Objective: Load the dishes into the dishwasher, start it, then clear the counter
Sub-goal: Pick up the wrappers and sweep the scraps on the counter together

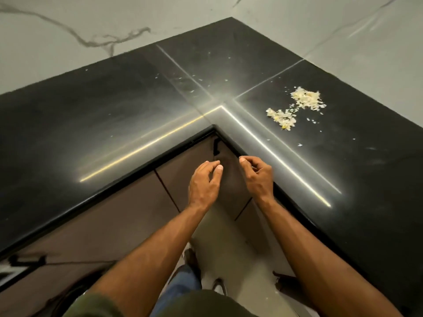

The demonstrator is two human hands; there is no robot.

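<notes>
Probably at the counter-clearing stage, with no dishes or dishwasher in view. Left hand [203,179] and right hand [257,177] side by side just off the inner corner of the black counter [114,124], above the cabinet doors [137,202], fingers loosely curled on both, gripping nothing visible. Pale food scraps [297,106] on the counter's right-hand stretch, at about one o'clock from the right hand and well apart from it, strung in two clumps along an eight-to-two o'clock line, stray flecks scattered toward eleven. Nearer the right hand by far; likely a forward reach over the edge, then a sweep back along that line toward a cupped left palm.
</notes>
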